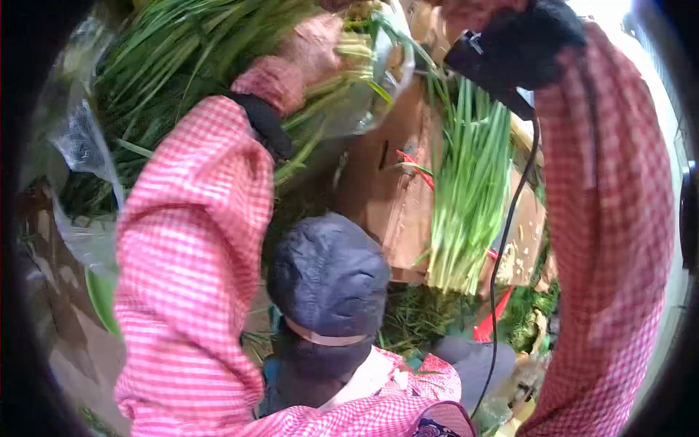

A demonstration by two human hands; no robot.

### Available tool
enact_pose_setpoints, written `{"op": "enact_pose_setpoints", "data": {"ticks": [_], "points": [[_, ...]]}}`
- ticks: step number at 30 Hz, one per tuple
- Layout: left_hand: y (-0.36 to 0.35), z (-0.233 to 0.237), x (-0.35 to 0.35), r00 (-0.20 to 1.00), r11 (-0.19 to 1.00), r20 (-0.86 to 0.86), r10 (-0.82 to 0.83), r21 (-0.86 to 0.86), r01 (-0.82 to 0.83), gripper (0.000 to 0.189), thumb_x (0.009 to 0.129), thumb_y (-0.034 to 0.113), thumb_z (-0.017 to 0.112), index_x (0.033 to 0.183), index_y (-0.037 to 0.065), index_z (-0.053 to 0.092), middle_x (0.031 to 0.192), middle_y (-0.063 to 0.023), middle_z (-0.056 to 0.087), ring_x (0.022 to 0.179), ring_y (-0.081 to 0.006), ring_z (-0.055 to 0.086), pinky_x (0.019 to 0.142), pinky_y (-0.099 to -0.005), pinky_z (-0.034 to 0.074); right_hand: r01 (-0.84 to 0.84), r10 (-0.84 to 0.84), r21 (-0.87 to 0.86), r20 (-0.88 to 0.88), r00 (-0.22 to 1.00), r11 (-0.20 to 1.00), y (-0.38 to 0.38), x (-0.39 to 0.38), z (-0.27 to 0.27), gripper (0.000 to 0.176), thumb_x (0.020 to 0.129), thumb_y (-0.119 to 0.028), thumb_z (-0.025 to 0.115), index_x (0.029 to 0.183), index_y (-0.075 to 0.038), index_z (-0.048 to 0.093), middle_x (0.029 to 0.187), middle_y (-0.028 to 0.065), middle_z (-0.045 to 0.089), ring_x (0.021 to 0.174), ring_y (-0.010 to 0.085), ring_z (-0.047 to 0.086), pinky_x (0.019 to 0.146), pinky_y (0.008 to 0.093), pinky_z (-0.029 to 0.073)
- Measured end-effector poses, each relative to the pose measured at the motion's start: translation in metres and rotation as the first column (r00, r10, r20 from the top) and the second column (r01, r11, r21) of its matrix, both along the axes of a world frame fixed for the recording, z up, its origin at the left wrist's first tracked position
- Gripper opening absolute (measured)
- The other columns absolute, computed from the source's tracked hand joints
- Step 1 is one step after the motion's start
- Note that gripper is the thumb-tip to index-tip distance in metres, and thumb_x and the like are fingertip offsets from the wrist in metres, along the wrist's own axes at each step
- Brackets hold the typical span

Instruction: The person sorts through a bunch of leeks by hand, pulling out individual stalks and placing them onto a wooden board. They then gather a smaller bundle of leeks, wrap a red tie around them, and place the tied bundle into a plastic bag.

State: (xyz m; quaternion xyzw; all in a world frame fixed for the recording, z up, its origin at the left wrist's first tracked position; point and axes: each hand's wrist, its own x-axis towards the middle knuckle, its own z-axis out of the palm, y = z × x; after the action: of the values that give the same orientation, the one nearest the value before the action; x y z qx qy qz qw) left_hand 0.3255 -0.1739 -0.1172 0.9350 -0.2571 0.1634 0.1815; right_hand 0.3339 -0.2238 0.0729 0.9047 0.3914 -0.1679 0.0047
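Note:
My left hand (313,51), below a pink checked sleeve and a dark cuff band, is closed on a bunch of green stalks (354,54) near its pale cut ends. At the top edge my right hand (480,9) is partly cut off, and its fingers are hidden. A dark strap with a black device (510,54) sits at the right wrist. Below the right hand, a separate bundle of long green leaves (470,189) lies on a brown board (400,211), pale ends toward me.
Loose long greens (182,51) pile up at upper left beside clear plastic (84,138). A dark, cap-like rounded form (328,277) fills the lower middle. A black cable (510,218) hangs at right. Red strips (494,317) and green scraps lie beyond the board's near edge.

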Motion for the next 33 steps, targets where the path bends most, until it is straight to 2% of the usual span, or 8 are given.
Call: {"op": "enact_pose_setpoints", "data": {"ticks": [1, 3, 10, 14, 20, 26, 30, 33], "points": [[-0.001, 0.031, -0.024, 0.959, 0.982, -0.276, 0.059, 0.188, -0.006, 0.045, 0.075, 0.033, 0.060, 0.110, 0.007, 0.052, 0.097, -0.0117, 0.053, 0.090, -0.0207, 0.052, 0.078, -0.0337, 0.045, 0.014, -0.014, -0.010, -0.020, 1.000, 1.000, 0.003, 0.005, 0.007, 0.026, 0.062, -0.013, 0.066, 0.087, -0.006, 0.061, 0.071, 0.0086, 0.061, 0.063, 0.0192, 0.059, 0.056, 0.0318, 0.050], [-0.023, -0.050, -0.007, 0.837, 0.958, 0.493, 0.236, 0.025, -0.284, 0.046, 0.074, 0.037, 0.060, 0.107, 0.006, 0.054, 0.093, -0.0150, 0.057, 0.092, -0.0260, 0.052, 0.078, -0.0387, 0.045, 0.071, -0.074, -0.034, -0.089, 0.993, 0.997, 0.005, 0.007, 0.014, 0.025, 0.063, -0.011, 0.065, 0.087, -0.006, 0.060, 0.069, 0.0078, 0.060, 0.061, 0.0184, 0.059, 0.054, 0.0315, 0.050], [-0.003, 0.020, -0.054, 0.935, 0.957, -0.335, -0.119, -0.290, 0.018, 0.052, 0.069, 0.028, 0.068, 0.109, -0.001, 0.049, 0.100, -0.0233, 0.054, 0.102, -0.0357, 0.048, 0.092, -0.0405, 0.038, 0.358, -0.366, -0.074, -0.226, 0.903, 0.931, 0.002, 0.008, -0.014, 0.027, 0.067, -0.006, 0.062, 0.093, -0.006, 0.057, 0.065, 0.0061, 0.060, 0.055, 0.0169, 0.059, 0.047, 0.0314, 0.049], [0.002, 0.040, -0.115, 0.995, 0.979, -0.079, -0.061, -0.198, 0.044, 0.069, 0.072, 0.019, 0.067, 0.127, -0.006, 0.034, 0.130, -0.0234, 0.037, 0.122, -0.0351, 0.036, 0.104, -0.0373, 0.029, 0.275, -0.290, -0.321, 0.001, 0.957, 0.906, 0.016, 0.011, -0.005, 0.038, 0.063, -0.008, 0.062, 0.100, -0.005, 0.056, 0.062, 0.0073, 0.060, 0.052, 0.0186, 0.060, 0.044, 0.0315, 0.049], [0.009, 0.056, -0.103, 0.980, 0.850, 0.157, 0.125, -0.526, -0.025, 0.050, 0.071, 0.016, 0.065, 0.116, 0.000, 0.049, 0.109, -0.0164, 0.054, 0.106, -0.0303, 0.049, 0.091, -0.0386, 0.039, 0.217, -0.258, -0.366, -0.067, 0.964, 0.905, 0.023, 0.002, 0.010, 0.034, 0.059, -0.007, 0.064, 0.092, -0.004, 0.056, 0.059, 0.0086, 0.060, 0.051, 0.0185, 0.059, 0.048, 0.0302, 0.049], [-0.011, 0.045, -0.065, 0.976, 0.977, -0.192, 0.103, -0.163, -0.135, 0.040, 0.074, 0.012, 0.058, 0.113, 0.005, 0.053, 0.093, -0.0130, 0.058, 0.090, -0.0297, 0.054, 0.082, -0.0383, 0.042, 0.160, -0.093, -0.465, 0.164, 0.982, 0.871, 0.021, -0.003, -0.003, 0.014, 0.067, -0.016, 0.064, 0.067, -0.003, 0.059, 0.053, 0.0053, 0.053, 0.046, 0.0217, 0.050, 0.047, 0.0323, 0.044], [-0.031, 0.025, -0.043, 0.974, 0.994, 0.222, 0.053, 0.077, -0.072, 0.028, 0.077, 0.029, 0.055, 0.087, 0.006, 0.066, 0.084, -0.0130, 0.063, 0.091, -0.0237, 0.057, 0.082, -0.0338, 0.044, 0.024, 0.079, -0.385, 0.248, 0.966, 0.923, 0.021, -0.005, 0.001, 0.019, 0.066, -0.015, 0.061, 0.077, 0.000, 0.056, 0.055, 0.0091, 0.054, 0.050, 0.0264, 0.054, 0.049, 0.0343, 0.045], [0.014, 0.024, -0.009, 0.922, 0.989, -0.366, -0.125, -0.122, 0.085, 0.044, 0.082, 0.047, 0.051, 0.108, 0.013, 0.060, 0.102, -0.0154, 0.061, 0.099, -0.0285, 0.056, 0.082, -0.0407, 0.044, -0.079, 0.183, -0.308, 0.324, 0.928, 0.948, 0.017, -0.009, 0.002, 0.026, 0.065, -0.015, 0.059, 0.085, 0.001, 0.054, 0.057, 0.0119, 0.055, 0.053, 0.0300, 0.057, 0.050, 0.0359, 0.046]]}}
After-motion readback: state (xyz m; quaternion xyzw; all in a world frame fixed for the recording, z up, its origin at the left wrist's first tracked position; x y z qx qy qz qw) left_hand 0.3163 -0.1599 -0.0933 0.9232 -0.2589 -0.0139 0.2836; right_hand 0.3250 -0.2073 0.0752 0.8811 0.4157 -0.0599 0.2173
